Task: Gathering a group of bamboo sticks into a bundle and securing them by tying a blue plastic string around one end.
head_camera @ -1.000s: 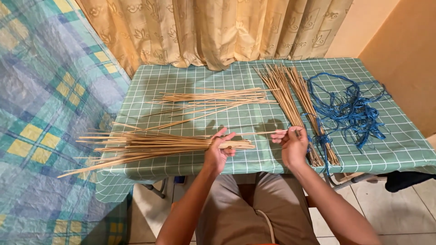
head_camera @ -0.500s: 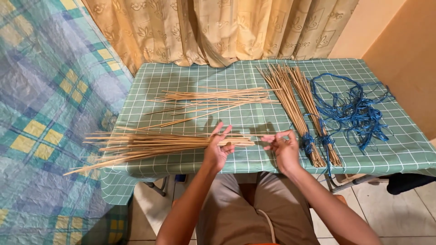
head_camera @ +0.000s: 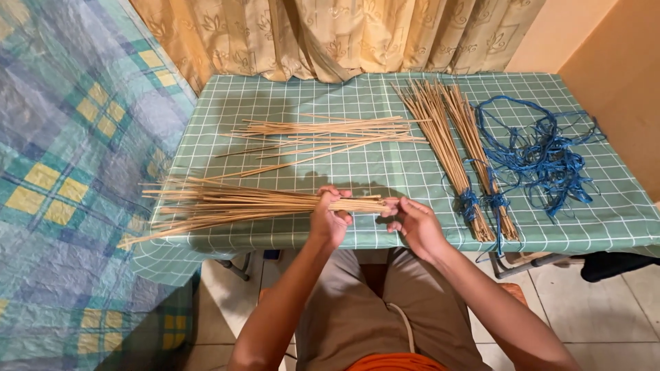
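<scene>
Head view: left hand grips one stick bunch; two tied bundles.

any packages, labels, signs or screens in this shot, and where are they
None in view: no package, label, sign or screen.
The table with its green checked cloth bears only loose sticks, two tied bundles and tangled blue cord.
The left hand grips a bunch of thin sticks; the right hand touches its end.
</scene>
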